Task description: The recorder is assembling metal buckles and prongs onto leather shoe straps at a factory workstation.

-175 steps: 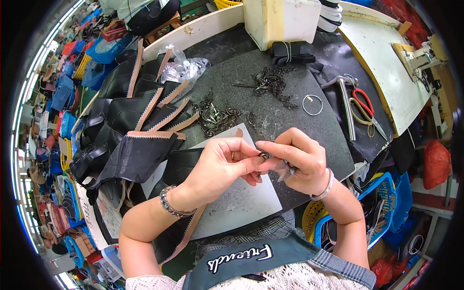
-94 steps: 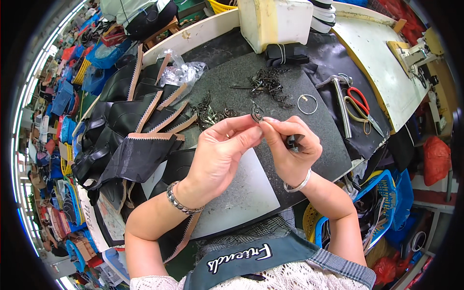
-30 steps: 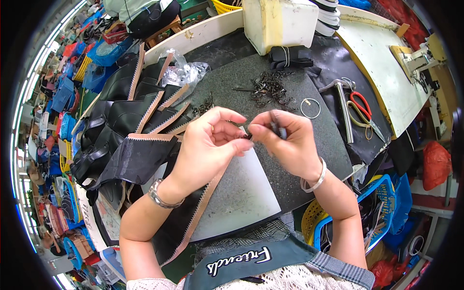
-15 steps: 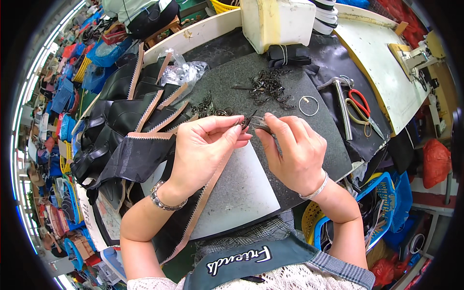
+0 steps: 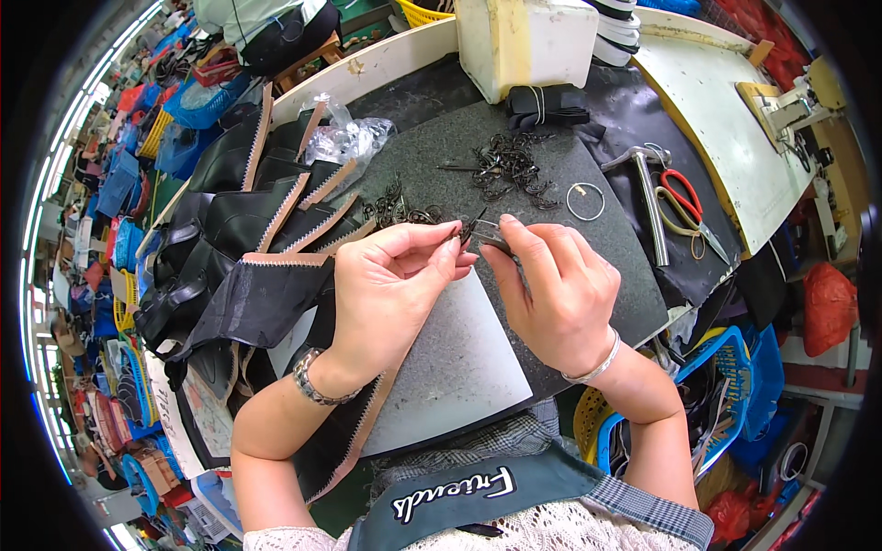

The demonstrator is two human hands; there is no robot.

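Note:
My left hand [image 5: 390, 285] is closed in a pinch on a small black strip-like piece [image 5: 473, 223], whose thin end sticks up past the fingertips. Close beside it, my right hand [image 5: 560, 289] grips a small, thin metal tool [image 5: 491, 233], perhaps tweezers or snips; most of it is hidden by the fingers. The tool's tip meets or nearly meets the black piece; I cannot tell which. Beyond the hands lies a tangled pile of small black pieces [image 5: 510, 168], with a second pile [image 5: 397, 204] behind my left hand.
Black leather pieces with tan zigzag edges [image 5: 216, 239] heap up at left, by a clear plastic bag [image 5: 349, 138]. A white sheet [image 5: 459, 358] lies nearest me. At right are a metal ring [image 5: 585, 201], a hammer [image 5: 654, 211], red-handled scissors [image 5: 684, 202] and a blue basket [image 5: 726, 367].
Both hands have shifted very slightly, keeping the same grips. The metal tool's tip remains close to the black piece.

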